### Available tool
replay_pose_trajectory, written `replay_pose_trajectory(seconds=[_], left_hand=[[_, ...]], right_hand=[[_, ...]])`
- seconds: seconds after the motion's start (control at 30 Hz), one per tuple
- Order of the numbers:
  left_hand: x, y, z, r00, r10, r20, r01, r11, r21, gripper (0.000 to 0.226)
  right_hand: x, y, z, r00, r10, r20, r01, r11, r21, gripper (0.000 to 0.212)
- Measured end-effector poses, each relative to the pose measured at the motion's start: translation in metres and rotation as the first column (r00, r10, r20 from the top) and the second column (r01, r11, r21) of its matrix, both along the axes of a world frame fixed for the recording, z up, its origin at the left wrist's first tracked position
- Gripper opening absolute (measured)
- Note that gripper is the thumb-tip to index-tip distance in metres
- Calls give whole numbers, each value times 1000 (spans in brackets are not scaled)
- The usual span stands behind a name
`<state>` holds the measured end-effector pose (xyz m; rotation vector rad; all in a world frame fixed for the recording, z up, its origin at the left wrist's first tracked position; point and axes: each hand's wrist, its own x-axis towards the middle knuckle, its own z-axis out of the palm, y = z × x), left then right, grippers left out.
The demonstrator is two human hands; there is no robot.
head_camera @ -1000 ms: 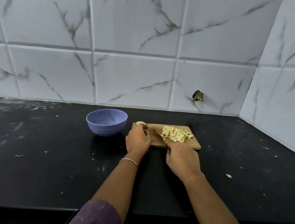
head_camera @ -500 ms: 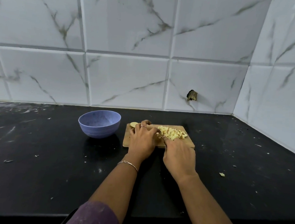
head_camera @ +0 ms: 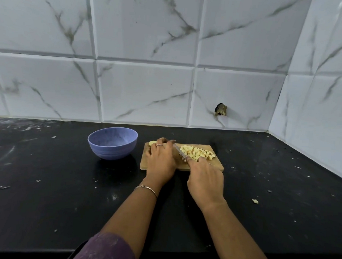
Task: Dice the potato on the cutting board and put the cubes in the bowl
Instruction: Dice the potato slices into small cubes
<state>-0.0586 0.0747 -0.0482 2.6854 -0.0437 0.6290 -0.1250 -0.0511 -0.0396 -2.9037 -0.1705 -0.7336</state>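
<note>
Black counter, bowl, cutting board, scraps

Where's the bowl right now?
Head view, left of centre: the purple bowl stands on the black counter, just left of the cutting board, apart from it.

No text, number, label, brand mark or sign is showing legibly anywhere. The bowl, the cutting board, the knife, the wall tiles and the counter are all showing plain surfaces with no readable lettering on them.
</note>
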Motion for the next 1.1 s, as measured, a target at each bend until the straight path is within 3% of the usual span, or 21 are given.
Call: replay_pose_trajectory(seconds=[0.17, 0.4, 0.6, 0.8, 1.1], left_hand=[[4, 17, 1, 977, 206, -53, -213, 932, -292, 51], [8, 26, 0, 977, 187, -99, -211, 894, -396, 54], [15, 31, 3, 958, 185, -217, -237, 941, -242, 55], [36, 40, 11, 980, 109, -168, -130, 984, -125, 39], [66, 51, 0, 981, 66, -183, -74, 997, -39, 39]], right_hand=[[8, 7, -6, 999, 47, -11, -46, 997, 61, 55], [16, 11, -9, 994, 89, -63, -87, 996, 38, 57], [31, 16, 3, 992, 115, -60, -117, 992, -38, 60], [52, 28, 12, 994, 105, -29, -106, 993, -48, 65], [69, 37, -4, 993, 114, 3, -114, 993, -36, 62]])
